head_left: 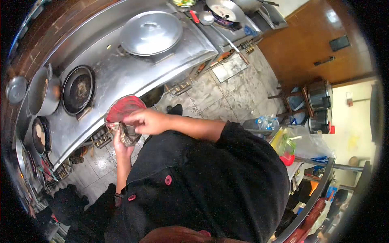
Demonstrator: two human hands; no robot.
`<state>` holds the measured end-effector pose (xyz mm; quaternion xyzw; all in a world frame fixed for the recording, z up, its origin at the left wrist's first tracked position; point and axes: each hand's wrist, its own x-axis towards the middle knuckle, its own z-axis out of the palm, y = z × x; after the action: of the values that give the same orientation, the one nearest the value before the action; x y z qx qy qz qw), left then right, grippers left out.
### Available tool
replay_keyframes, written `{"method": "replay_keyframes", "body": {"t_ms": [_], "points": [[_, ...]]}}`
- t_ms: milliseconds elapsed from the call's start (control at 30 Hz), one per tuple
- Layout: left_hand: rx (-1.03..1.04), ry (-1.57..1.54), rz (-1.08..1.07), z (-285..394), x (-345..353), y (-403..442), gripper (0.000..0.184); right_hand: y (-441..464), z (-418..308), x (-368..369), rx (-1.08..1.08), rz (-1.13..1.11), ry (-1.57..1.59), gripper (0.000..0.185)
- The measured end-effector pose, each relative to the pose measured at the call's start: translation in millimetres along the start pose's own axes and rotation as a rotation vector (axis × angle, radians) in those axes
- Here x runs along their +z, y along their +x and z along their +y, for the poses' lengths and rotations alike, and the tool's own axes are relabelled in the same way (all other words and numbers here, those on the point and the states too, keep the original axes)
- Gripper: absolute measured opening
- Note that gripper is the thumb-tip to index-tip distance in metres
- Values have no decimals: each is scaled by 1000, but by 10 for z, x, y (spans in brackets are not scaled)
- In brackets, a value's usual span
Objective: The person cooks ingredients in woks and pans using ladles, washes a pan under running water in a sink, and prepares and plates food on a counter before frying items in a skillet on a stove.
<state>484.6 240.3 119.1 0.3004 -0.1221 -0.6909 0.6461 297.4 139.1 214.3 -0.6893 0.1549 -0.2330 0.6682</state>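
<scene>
Close to the stove's front edge, a round, hollow red thing [125, 107] with a crumpled dark grey-brown part below it is in my hands. It looks like a folded cloth or cap, but I cannot tell its exact kind. My left hand [122, 146] grips it from below, palm toward it. My right hand [152, 121] is closed over its right side, fingers bent against the dark part. Parts of the fingers of both hands are hidden by the thing.
On the steel stove top [109, 77] stand a large lidded pot [152, 32], a black pan [78, 90] and a deep pot [44, 91]. A ladle [207, 18] lies by another pan [225, 9]. Shelves with a plastic bag [310, 143] are at the right.
</scene>
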Motion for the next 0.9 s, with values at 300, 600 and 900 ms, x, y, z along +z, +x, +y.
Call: {"method": "replay_keyframes", "body": {"t_ms": [300,600,900], "points": [[374,936,317,496,1112,1343,33,-1681,868,-3012,236,1045,-426,28],[429,858,100,167,1912,2486,31,-2438,566,-4668,366,1144,-147,24],[-71,1016,-64,-1328,2788,3022,16,-2631,-732,-6209,127,1320,-800,29]]}}
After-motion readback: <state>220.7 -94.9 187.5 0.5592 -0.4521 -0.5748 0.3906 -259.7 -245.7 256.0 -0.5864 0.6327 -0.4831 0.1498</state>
